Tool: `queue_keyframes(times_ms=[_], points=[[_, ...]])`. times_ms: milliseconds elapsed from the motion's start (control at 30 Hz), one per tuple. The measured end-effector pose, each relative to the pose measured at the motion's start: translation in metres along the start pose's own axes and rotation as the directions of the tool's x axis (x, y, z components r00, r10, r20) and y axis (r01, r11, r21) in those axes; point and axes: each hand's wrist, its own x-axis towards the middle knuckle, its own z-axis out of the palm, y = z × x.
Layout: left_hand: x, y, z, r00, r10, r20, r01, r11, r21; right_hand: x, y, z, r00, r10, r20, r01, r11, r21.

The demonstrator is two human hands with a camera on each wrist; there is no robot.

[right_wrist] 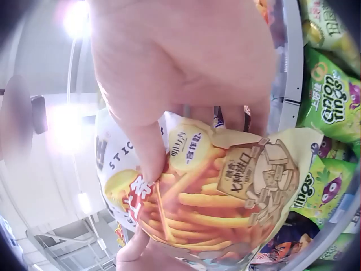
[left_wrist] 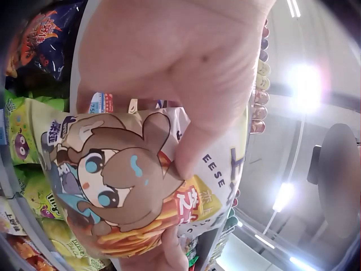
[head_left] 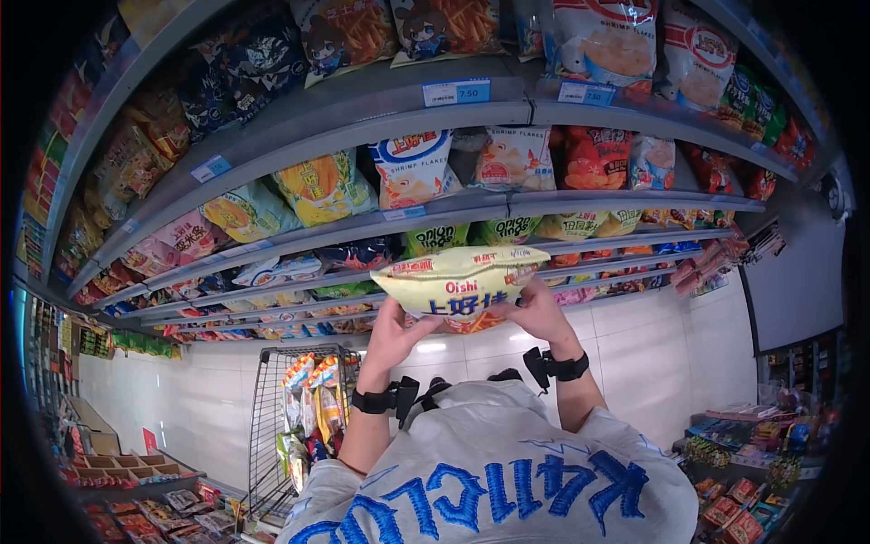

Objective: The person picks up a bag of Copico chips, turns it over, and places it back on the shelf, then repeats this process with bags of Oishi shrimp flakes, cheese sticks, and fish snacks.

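Both our left hand and right hand grip the snack bag by its sides, before the shelves. We judge it light, puffy and crushable, its film slippery, so we should cradle both sides without squeezing.

In the head view, the bag hides most fingers of both hands. Upper snacks at twelve o'clock and the sweatshirt at six are cut off. Packets near four are too small to read.
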Motion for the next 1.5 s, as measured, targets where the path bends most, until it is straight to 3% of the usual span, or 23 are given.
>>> queue_keyframes(times_ms=[67, 133, 167, 267, 333, 433, 500, 633, 667, 733, 767, 833, 867, 933, 967, 1000, 1067, 1167, 1300, 1367, 1400, 1467, 1500], points=[[0.001, 0.001, 0.003, 1.0, -0.007, -0.019, 0.006, 0.999, -0.051, 0.002, 0.001, 0.0, 0.999, 0.032, 0.017, -0.03, 0.997, -0.072], [0.004, 0.008, 0.006, 0.987, -0.149, -0.057, 0.144, 0.986, -0.087, 0.002, 0.003, 0.003, 0.989, 0.146, 0.001, -0.146, 0.989, 0.038], [0.004, 0.008, 0.002, 0.971, -0.228, -0.064, 0.227, 0.974, -0.022, 0.005, 0.003, 0.006, 0.995, 0.101, 0.001, -0.101, 0.995, -0.001], [0.008, -0.004, 0.005, 0.958, -0.233, -0.167, 0.226, 0.972, -0.063, 0.004, -0.01, 0.017, 0.989, 0.105, -0.106, -0.095, 0.991, 0.099], [0.01, -0.005, 0.011, 0.957, -0.19, -0.221, 0.171, 0.98, -0.1, 0.002, -0.011, 0.013, 0.989, 0.124, -0.08, -0.119, 0.991, 0.064], [0.011, 0.002, 0.005, 0.906, -0.314, -0.284, 0.287, 0.949, -0.133, -0.001, -0.007, 0.005, 0.963, 0.263, 0.055, -0.266, 0.961, 0.071], [0.01, 0.001, 0.002, 0.905, -0.316, -0.284, 0.302, 0.949, -0.093, 0.002, -0.015, 0.005, 0.982, 0.1, 0.159, -0.056, 0.964, -0.262], [0.009, -0.001, 0.002, 0.908, -0.315, -0.277, 0.312, 0.948, -0.058, 0.004, -0.004, 0.005, 0.992, 0.036, 0.125, -0.01, 0.979, -0.205], [0.009, 0.002, 0.005, 0.907, -0.316, -0.277, 0.312, 0.948, -0.058, 0.005, -0.006, 0.002, 0.987, 0.102, 0.121, -0.082, 0.984, -0.16], [0.009, 0.009, 0.011, 0.952, -0.138, -0.272, 0.138, 0.99, -0.019, 0.006, -0.003, -0.005, 0.979, 0.168, 0.119, -0.154, 0.981, -0.114], [0.008, 0.008, 0.007, 0.952, -0.138, -0.273, 0.138, 0.99, -0.019, 0.008, 0.0, -0.008, 0.986, 0.131, 0.106, -0.137, 0.989, 0.054], [0.001, 0.005, -0.006, 0.982, -0.165, -0.093, 0.168, 0.985, 0.036, 0.007, 0.001, -0.008, 0.995, 0.088, 0.051, -0.1, 0.929, 0.356], [0.0, 0.006, -0.008, 0.982, -0.164, -0.095, 0.168, 0.985, 0.036, 0.004, 0.011, -0.012, 0.995, 0.088, 0.053, -0.101, 0.929, 0.356], [0.0, 0.006, -0.009, 0.982, -0.187, 0.036, 0.19, 0.969, -0.158, -0.004, 0.041, -0.026, 0.9, 0.406, 0.157, -0.345, 0.444, 0.827], [0.0, 0.006, -0.009, 0.982, -0.187, 0.036, 0.19, 0.969, -0.158, -0.002, 0.04, -0.028, 0.934, 0.039, 0.355, -0.34, 0.401, 0.851], [0.001, 0.006, -0.008, 0.981, -0.189, 0.047, 0.194, 0.966, -0.171, -0.006, 0.041, -0.021, 0.978, 0.012, 0.209, -0.184, 0.522, 0.833], [0.004, 0.006, -0.007, 0.979, -0.191, 0.069, 0.201, 0.96, -0.196, -0.003, 0.025, -0.021, 0.951, 0.062, 0.302, -0.278, 0.598, 0.752], [0.008, 0.009, -0.003, 0.972, -0.231, 0.037, 0.234, 0.957, -0.168, 0.0, 0.028, -0.023, 0.931, 0.125, 0.344, -0.355, 0.533, 0.768], [0.009, 0.005, -0.005, 0.963, -0.267, 0.021, 0.267, 0.952, -0.152, -0.002, 0.025, -0.021, 0.928, 0.227, 0.297, -0.373, 0.594, 0.713], [0.008, 0.002, -0.011, 0.952, -0.273, 0.138, 0.3, 0.925, -0.235, -0.002, 0.024, -0.02, 0.948, 0.038, 0.316, -0.289, 0.521, 0.803], [0.008, 0.003, -0.006, 0.952, -0.274, 0.139, 0.3, 0.925, -0.235, -0.001, 0.022, -0.018, 0.948, 0.038, 0.315, -0.288, 0.521, 0.804], [0.009, 0.006, 0.008, 0.949, -0.312, -0.051, 0.271, 0.884, -0.381, 0.004, 0.01, -0.011, 0.958, 0.244, 0.149, -0.285, 0.806, 0.519], [0.008, -0.005, -0.003, 0.968, -0.25, 0.024, 0.244, 0.912, -0.328, 0.006, -0.002, -0.01, 0.963, 0.206, 0.175, -0.27, 0.769, 0.579]])
